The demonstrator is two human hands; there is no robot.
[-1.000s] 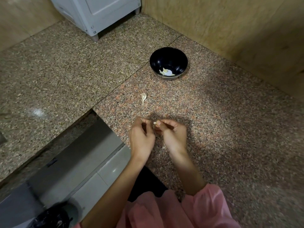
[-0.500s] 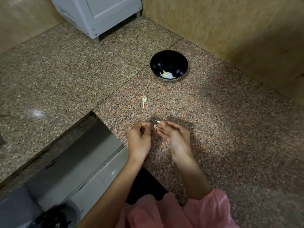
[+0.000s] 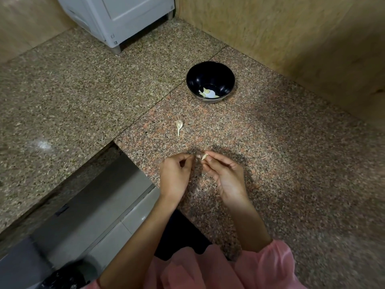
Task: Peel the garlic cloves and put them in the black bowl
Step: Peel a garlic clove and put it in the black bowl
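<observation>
While right hand [image 3: 226,174] pinches clove [image 3: 204,156] near bowl [image 3: 210,80], left hand [image 3: 176,174] has drawn back slightly, fingertips pinched, maybe on skin; peeling ongoing, bowl drop pending.

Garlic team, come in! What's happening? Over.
Right hand pinches garlic clove. Left hand fingers picking at skin. Black bowl ahead, path clear.

White appliance [image 3: 125,15] stands on granite counter [image 3: 62,90] (speckled) by wall [image 3: 291,28].
</observation>
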